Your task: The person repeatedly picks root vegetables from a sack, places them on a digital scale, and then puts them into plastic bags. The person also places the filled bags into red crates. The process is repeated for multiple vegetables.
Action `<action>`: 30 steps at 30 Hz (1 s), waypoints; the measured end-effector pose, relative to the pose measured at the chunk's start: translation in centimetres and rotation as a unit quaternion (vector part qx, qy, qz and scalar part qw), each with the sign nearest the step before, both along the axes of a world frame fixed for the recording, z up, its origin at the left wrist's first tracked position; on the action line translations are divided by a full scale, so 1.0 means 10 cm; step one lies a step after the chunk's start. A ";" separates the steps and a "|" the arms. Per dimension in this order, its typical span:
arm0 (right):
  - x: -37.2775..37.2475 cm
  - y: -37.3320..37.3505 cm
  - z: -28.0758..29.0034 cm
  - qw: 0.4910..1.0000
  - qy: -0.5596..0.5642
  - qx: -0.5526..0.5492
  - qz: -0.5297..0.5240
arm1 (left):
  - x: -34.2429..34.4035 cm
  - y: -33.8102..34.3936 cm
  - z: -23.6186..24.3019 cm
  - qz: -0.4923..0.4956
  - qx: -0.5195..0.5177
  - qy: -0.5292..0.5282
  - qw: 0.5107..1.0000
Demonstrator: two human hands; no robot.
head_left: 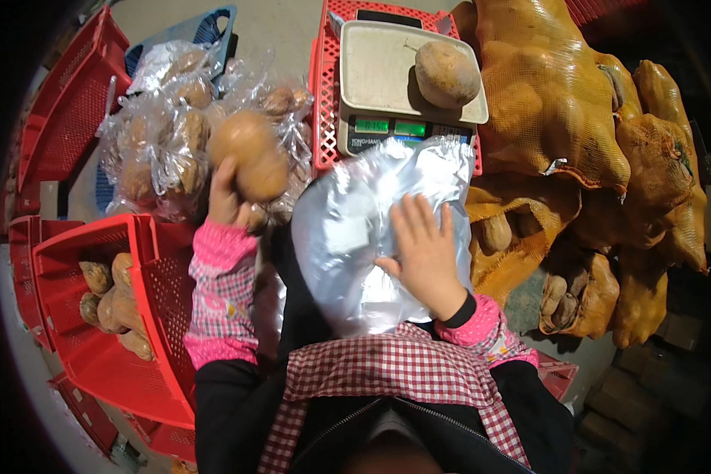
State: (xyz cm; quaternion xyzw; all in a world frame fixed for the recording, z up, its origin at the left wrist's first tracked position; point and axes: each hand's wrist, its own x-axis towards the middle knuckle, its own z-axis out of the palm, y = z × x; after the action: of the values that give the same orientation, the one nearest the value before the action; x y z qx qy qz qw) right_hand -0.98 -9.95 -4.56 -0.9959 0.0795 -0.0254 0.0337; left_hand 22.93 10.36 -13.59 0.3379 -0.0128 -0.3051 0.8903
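Left hand: LH [224, 197] closed on a tan squash [250, 156], thumb up its near side; squash held in the air, just off the bagged ones.
Right hand: RH [420, 245], right of LH grip & a bit nearer the body, palm down w/ fingers spread on silvery plastic bags [336, 268]; nothing clamped.
Scale: digital scale [409, 141] beyond & right of LH grip, display lit green; one pan squash [448, 75] on its tray [375, 79]; red crate [321, 118] underneath.
Done (judging by layout): several bagged squash [166, 150] just left of LH grip; one squash sitting on scale.
Left (my read): held squash not on tray, not in a bag; plastic under RH looks flat, prob. unfilled. Partway thru, far from finished.
Loose stock: squash [114, 308] in a red basket [162, 332], left & nearer body than LH grip; more in an open mesh sack [521, 265], well right of it; full mesh sacks [541, 103] beyond that.
Hidden: LH fingertips, behind squash; what's under RH's plastic; bottoms of bagged squash.
Hard to see: held squash blurred; bag count n/a b/c of glare & overlap; tan bit just below LH unclear.
Cut off: outer baskets & sacks, lost at dark fisheye rim.
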 end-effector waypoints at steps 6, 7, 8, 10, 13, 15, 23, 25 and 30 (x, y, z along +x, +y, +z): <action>-0.08 0.05 -0.24 0.991 -0.086 0.042 0.089 | 0.40 -1.74 0.76 -0.037 0.212 -0.137 0.967; -0.10 0.05 -0.27 0.991 -0.076 0.060 0.088 | 0.44 -1.94 0.80 -0.036 0.291 -0.140 0.946; -0.14 0.04 -0.27 0.990 -0.076 0.086 0.081 | 0.45 -2.09 0.79 -0.039 0.294 -0.157 0.942; -0.17 0.03 -0.28 0.986 -0.124 0.074 0.088 | 0.50 -2.28 0.73 -0.010 0.387 -0.214 0.897; -0.18 0.00 -0.26 0.981 -0.142 0.100 0.090 | 0.61 -2.41 0.60 0.001 0.451 -0.250 0.857; -0.17 0.00 -0.26 0.978 -0.153 0.110 0.088 | 0.63 -2.37 0.59 -0.057 0.476 -0.233 0.846; -0.34 -0.08 -0.22 0.907 -0.324 0.254 0.094 | -0.56 -0.87 1.05 -0.066 0.416 -0.638 0.645; -0.39 -0.10 -0.21 0.893 -0.328 0.263 0.162 | -1.01 -0.52 1.12 -0.159 0.438 -0.660 0.590; -0.36 -0.08 -0.18 0.889 -0.313 0.266 0.202 | -1.62 -0.26 1.26 -0.275 0.349 -0.557 0.702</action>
State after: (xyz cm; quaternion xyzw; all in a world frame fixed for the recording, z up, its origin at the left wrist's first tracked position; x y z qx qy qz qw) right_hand -4.55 -10.77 -6.39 -0.8846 -0.1343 -0.3060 0.3252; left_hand 6.76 7.73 -1.02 0.7142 -0.4911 -0.2749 0.4162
